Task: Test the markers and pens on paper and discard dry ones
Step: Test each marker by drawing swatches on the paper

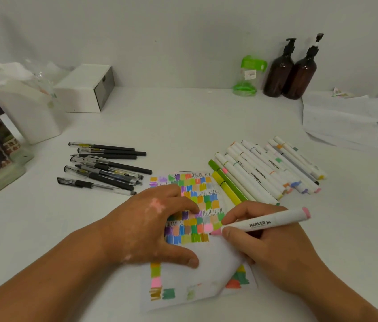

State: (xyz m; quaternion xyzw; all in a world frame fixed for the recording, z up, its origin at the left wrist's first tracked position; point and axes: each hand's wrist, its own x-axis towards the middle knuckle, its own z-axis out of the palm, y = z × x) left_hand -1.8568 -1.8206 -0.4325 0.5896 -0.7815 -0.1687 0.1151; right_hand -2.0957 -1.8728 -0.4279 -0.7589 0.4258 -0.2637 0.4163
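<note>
A sheet of paper (209,273) covered with many small colour swatches lies in front of me on the white table. My left hand (151,226) presses flat on it, fingers spread. My right hand (267,249) grips a white marker with pink ends (267,223), its pink tip touching the paper beside the swatches. A pile of white markers (269,168) with two green ones lies right of the paper. Several black pens (104,168) lie to the left.
Two brown pump bottles (290,73) and a green container (248,76) stand at the back wall. A white box (85,89) and a white bin with a bag (20,105) are at the back left. Stacked papers (350,119) lie at the right.
</note>
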